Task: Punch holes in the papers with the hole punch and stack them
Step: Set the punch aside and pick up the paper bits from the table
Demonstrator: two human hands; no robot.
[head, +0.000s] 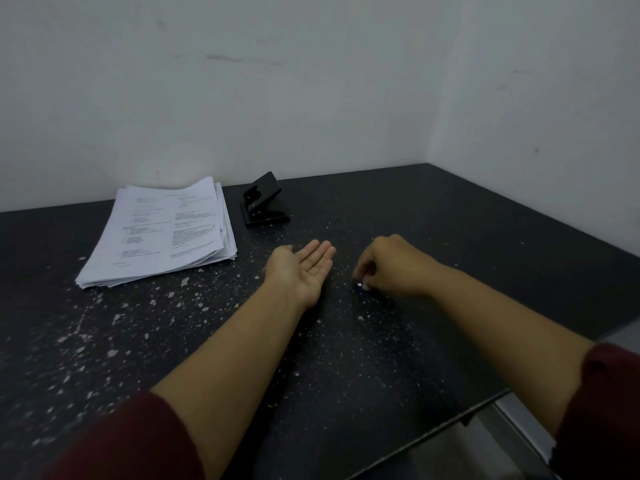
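Here the left hand [304,268] lies palm up, fingers straight, holding nothing, on the dark table [450,237]. The right hand [391,266] curls knuckles-up, fingertips pinching a tiny white scrap [362,285], too small to identify. Papers [162,233] sit stacked at far left, text unreadable; the punch [264,200] stands just beside them.

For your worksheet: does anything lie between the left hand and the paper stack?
Nothing visible does. Only bare table with small white flecks separates the left hand from the papers; the punch sits farther back.
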